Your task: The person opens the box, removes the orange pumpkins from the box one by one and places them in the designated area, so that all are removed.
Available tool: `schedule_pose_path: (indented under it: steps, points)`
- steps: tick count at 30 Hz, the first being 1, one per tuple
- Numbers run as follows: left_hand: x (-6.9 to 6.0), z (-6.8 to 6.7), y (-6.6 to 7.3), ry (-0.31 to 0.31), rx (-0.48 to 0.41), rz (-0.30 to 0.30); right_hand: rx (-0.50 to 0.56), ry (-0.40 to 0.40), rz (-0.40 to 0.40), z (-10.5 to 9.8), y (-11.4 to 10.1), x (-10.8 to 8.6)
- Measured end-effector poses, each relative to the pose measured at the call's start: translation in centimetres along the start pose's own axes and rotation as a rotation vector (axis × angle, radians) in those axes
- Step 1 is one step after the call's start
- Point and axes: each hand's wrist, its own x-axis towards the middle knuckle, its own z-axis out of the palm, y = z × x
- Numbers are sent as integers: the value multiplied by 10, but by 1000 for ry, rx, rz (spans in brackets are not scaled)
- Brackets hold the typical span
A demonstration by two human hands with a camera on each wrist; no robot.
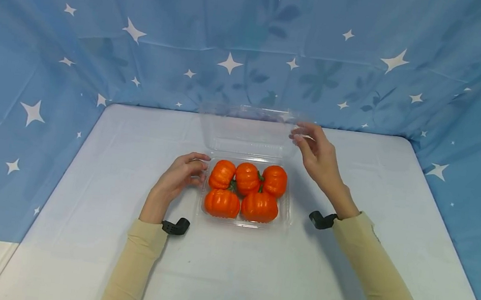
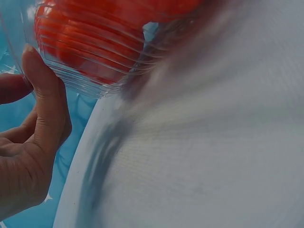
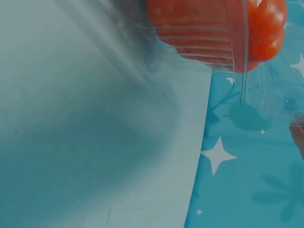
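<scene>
Crosswise sits the clear box (image 1: 243, 223), lid (image 1: 247, 128) up

Its long axis runs left to right mid-table, the lid standing toward the curtain (image 1: 169, 67). Five orange pumpkins (image 1: 259, 207) fill it in two rows. The left hand (image 1: 178, 172) grips its left rim; the right hand (image 1: 319, 158) pinches the lid's right edge above the white table (image 1: 243, 279).

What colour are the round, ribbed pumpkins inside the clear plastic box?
The round, ribbed pumpkins are bright orange, clearest in the head view.
</scene>
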Motion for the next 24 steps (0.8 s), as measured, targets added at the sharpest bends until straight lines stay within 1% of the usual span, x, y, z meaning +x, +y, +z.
schedule_pose_path:
  steps: [4,10,14,20,24]
  points:
    - [-2,-1,2,-3,16,-6,49,-9,74,2,3,3]
    - [-3,-2,4,-11,24,-7,121,-54,202,4,13,8]
    - [-3,-4,4,-18,36,-4,157,-66,247,6,23,11]
    - [-3,-6,4,-15,65,8,153,-63,290,10,34,16]
    - [-4,-5,5,-16,75,14,147,-74,359,11,40,18]
